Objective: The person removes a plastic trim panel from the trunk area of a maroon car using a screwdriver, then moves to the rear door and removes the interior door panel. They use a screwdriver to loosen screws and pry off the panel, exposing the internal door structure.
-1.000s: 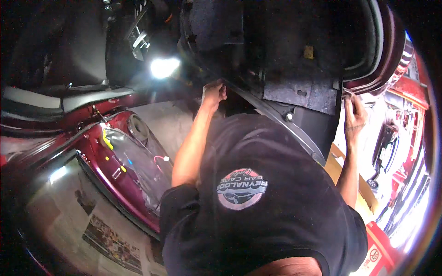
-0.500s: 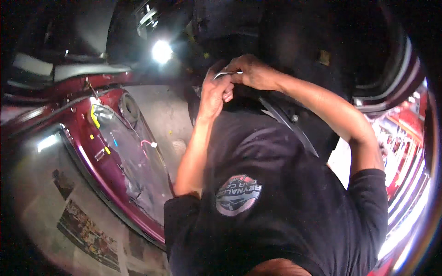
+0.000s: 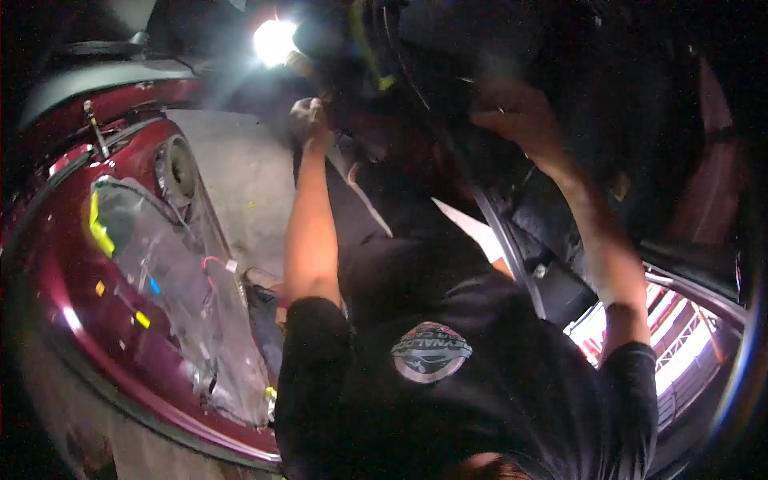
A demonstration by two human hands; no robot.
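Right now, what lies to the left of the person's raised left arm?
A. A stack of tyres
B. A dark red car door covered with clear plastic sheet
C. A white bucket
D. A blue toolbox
B: beside the left hand and its arm lies a dark red car door, its inner face covered by clear plastic sheet.

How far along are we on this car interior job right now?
Done: the maroon door lies off the car, trim stripped, clear plastic sheet exposed. In hand: the left hand and right hand reach up into the dark underside panel near the work light. What each grips is too dark to tell, so what remains is unclear.
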